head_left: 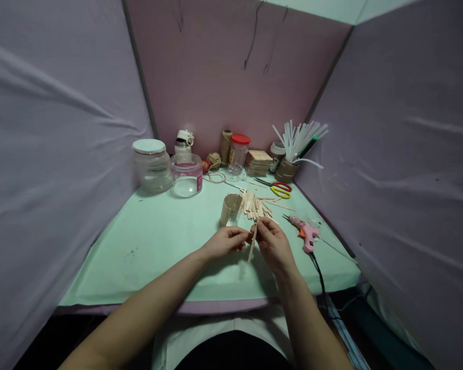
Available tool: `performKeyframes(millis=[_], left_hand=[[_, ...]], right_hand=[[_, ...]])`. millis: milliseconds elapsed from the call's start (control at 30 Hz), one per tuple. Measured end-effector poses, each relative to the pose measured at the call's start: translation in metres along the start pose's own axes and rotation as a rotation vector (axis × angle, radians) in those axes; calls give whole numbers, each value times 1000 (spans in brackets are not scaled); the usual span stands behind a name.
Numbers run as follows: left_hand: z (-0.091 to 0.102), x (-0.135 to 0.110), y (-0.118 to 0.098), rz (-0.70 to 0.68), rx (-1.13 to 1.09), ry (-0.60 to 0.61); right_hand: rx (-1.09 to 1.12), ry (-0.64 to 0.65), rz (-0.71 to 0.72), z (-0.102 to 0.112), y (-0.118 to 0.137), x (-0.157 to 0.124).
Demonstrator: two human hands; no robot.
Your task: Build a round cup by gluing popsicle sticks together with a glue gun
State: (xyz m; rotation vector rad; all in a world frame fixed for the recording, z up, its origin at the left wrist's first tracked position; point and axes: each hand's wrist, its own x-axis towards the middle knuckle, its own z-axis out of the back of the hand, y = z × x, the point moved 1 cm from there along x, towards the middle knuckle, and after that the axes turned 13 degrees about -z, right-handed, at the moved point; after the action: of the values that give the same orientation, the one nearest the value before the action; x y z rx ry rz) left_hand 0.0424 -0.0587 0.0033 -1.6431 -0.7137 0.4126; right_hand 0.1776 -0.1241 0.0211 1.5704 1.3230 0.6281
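Both my hands meet over the pale green table top [150,246]. My left hand [226,242] and my right hand [272,244] are closed in a pinch on a flat wooden craft stick [252,245], which hangs down between them, nearly upright. Just beyond my fingers lies a loose pile of the same sticks [254,204]. A small glass partly clad in sticks [230,209] stands left of that pile.
A pink hot-glue gun [304,232] with a black cord lies right of my hand. Red and yellow scissors [278,189] are behind it. Along the back wall stand clear jars [186,174], a red-lidded jar [239,153], twine, stacked sticks [258,162] and a cup of white glue sticks [293,149].
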Motion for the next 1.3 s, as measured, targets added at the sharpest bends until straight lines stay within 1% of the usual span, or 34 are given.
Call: performKeyframes(millis=[67,133,300,400,467,567,633,700,767,800,833,867,900,967,1033,1133,1200,1233,1300], left_hand=[[0,0,3,89,-104,54],[1,-2,3,138,-176,63],[2,-5,1,186,-249,87],[1,-5,0,208,-294,91],[2,-5,-1,228,-319,89],[5,-5,-1,247,-343,95],[7,-5,-1,249,-339,109],[8,-6,-3,248,-319,127],[8,-7,-4,254,-295,145],[8,-7,-5,257,-284,154],[7,-7,-5,258,-275,162],[7,-7,-5,256,-268,171],[7,-7,-5,252,-262,181],[7,-6,-4,247,-246,205],[6,-6,-3,249,-218,232],[6,-6,-2,248,-172,266],[7,-6,-3,241,-160,282],[7,-7,-3,238,-159,288],[7,-7,-3,234,-157,305]], right_hand=[[-18,-5,-11,-4,-5,-3],[-37,-9,-9,-4,-8,-2],[-52,25,9,-1,-13,0],[-128,-31,37,3,-14,-1],[-187,-105,70,9,-11,-2],[-299,-276,167,24,1,-3],[-392,-417,247,41,11,-4],[-481,-552,309,62,22,-5],[-593,-686,334,86,33,-7],[-664,-758,322,99,37,-7],[-764,-812,273,111,40,-7],[-871,-870,199,122,42,-7],[-980,-906,94,132,43,-6],[-1157,-928,-107,147,43,-3],[-1281,-912,-229,155,42,3],[-1402,-853,-289,158,41,12],[-1426,-790,-323,159,42,15],[-1416,-773,-337,160,44,16],[-1317,-800,-328,163,46,13]])
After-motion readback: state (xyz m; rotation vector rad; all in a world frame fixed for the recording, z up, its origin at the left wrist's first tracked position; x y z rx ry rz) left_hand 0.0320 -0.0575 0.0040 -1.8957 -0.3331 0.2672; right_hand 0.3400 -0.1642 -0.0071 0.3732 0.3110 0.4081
